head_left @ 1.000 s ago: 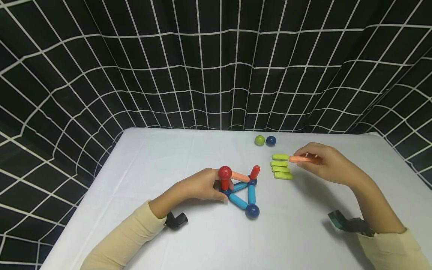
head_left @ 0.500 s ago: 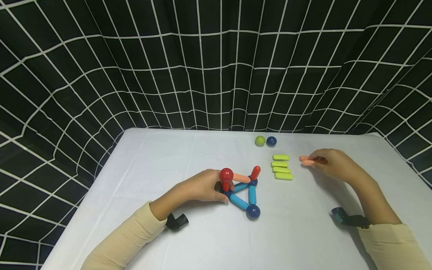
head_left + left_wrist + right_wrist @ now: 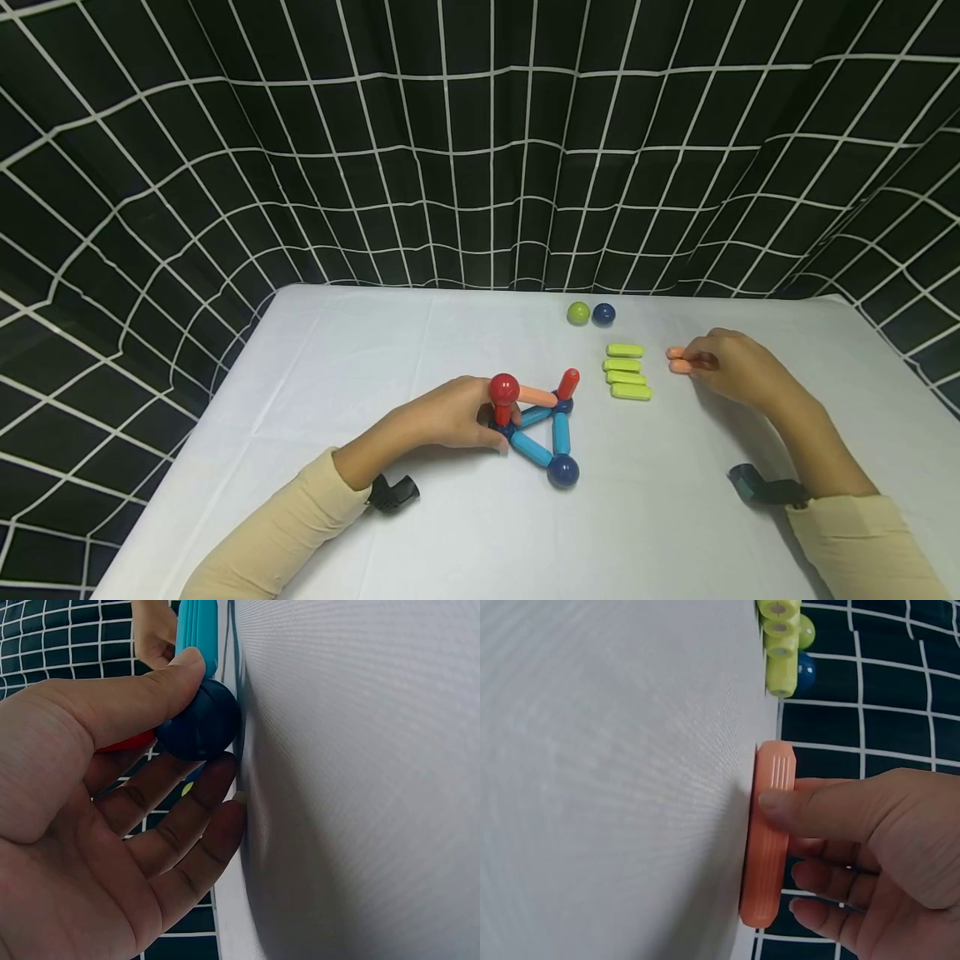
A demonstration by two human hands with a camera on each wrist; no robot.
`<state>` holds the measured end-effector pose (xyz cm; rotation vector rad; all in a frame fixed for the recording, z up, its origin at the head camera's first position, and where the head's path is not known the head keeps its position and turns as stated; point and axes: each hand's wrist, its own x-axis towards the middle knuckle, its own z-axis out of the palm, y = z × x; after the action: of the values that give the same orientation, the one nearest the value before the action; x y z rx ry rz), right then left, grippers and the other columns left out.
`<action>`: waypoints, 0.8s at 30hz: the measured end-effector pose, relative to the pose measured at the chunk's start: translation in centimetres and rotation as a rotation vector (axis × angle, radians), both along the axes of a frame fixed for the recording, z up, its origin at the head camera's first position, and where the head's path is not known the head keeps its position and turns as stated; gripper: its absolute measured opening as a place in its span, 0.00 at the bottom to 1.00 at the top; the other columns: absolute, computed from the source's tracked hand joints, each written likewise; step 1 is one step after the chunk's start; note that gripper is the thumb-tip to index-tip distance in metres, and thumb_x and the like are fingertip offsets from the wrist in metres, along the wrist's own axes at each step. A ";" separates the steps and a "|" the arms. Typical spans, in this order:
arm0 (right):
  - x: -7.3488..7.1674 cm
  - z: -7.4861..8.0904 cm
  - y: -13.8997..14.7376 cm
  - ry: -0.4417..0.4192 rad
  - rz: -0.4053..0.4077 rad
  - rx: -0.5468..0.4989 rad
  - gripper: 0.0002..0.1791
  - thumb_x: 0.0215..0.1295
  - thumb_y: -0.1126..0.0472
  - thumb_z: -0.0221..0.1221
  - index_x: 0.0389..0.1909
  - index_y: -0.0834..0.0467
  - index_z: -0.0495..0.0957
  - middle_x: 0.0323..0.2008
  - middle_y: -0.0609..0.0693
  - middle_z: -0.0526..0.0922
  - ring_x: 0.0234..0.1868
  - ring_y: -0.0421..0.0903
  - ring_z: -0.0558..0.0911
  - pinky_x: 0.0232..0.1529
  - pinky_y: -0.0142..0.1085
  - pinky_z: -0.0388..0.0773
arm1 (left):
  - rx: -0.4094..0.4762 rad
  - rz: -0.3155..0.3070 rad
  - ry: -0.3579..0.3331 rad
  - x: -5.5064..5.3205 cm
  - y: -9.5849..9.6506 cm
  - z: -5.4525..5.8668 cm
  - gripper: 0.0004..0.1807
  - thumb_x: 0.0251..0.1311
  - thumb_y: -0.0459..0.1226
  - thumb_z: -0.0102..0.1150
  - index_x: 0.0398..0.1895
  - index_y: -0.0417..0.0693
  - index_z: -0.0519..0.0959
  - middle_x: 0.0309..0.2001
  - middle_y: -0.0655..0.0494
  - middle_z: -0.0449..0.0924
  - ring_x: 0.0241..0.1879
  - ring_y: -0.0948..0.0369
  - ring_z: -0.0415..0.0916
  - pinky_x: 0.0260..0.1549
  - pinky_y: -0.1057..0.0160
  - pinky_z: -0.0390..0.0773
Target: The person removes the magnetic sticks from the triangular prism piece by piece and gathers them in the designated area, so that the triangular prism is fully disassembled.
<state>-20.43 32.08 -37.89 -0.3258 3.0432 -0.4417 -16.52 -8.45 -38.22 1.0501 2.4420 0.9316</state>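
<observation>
A model of magnetic sticks and balls stands on the table: light-blue sticks [image 3: 532,448] form a triangle between dark-blue balls [image 3: 562,472]. Two red sticks [image 3: 568,384] rise from it, one topped by a red ball [image 3: 504,389], and an orange stick [image 3: 537,396] runs between them. My left hand [image 3: 450,412] grips the model's left corner, thumb and fingers around a dark-blue ball [image 3: 201,724]. At the right, my right hand [image 3: 738,367] pinches a loose orange stick [image 3: 769,840] low at the tabletop. A second loose orange stick [image 3: 675,352] lies alongside, partly hidden by the fingers.
Several yellow-green sticks [image 3: 625,365] lie in a stack of rows between the model and my right hand. Behind them sit a green ball [image 3: 578,313] and a dark-blue ball [image 3: 603,314]. A black gridded curtain [image 3: 487,167] hangs at the white table's [image 3: 360,350] back edge.
My right hand has moved right and down from the yellow-green sticks, carrying an orange stick, and a second orange stick has come into sight beside it. My left hand stays on the model.
</observation>
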 end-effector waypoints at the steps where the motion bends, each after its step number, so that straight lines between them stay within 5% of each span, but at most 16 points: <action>1: 0.1 0.0 0.0 0.007 -0.003 0.001 0.15 0.57 0.62 0.73 0.43 0.66 0.86 0.29 0.53 0.77 0.33 0.53 0.72 0.36 0.50 0.73 | 0.000 0.000 0.001 0.0 0.0 0.0 0.17 0.48 0.35 0.80 0.42 0.52 0.85 0.36 0.70 0.82 0.39 0.66 0.75 0.49 0.63 0.74; 12: 0.6 0.7 -0.9 0.090 0.048 -0.033 0.14 0.58 0.59 0.72 0.43 0.62 0.86 0.32 0.51 0.79 0.34 0.51 0.76 0.37 0.51 0.75 | -0.009 0.015 0.004 0.2 -0.1 -0.2 0.17 0.47 0.35 0.80 0.41 0.55 0.85 0.36 0.71 0.81 0.38 0.66 0.75 0.48 0.62 0.74; 19: 3.0 3.4 -5.8 0.228 0.271 -0.148 0.09 0.60 0.69 0.66 0.42 0.61 0.85 0.32 0.46 0.80 0.31 0.44 0.75 0.29 0.37 0.75 | -0.029 0.031 0.018 0.4 0.0 0.1 0.17 0.48 0.37 0.80 0.41 0.55 0.85 0.35 0.71 0.80 0.37 0.66 0.75 0.45 0.63 0.74; 24: 5.7 4.5 -10.9 0.219 0.424 -0.232 0.15 0.59 0.67 0.69 0.47 0.57 0.84 0.39 0.43 0.84 0.34 0.39 0.77 0.32 0.37 0.79 | -0.067 0.043 0.053 0.9 0.3 0.3 0.16 0.48 0.38 0.80 0.39 0.56 0.83 0.35 0.70 0.79 0.38 0.66 0.74 0.45 0.63 0.74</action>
<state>-14.77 21.21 -33.41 -1.0687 2.9953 -0.7676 -15.66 -8.13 -37.96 1.0149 2.5301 0.8389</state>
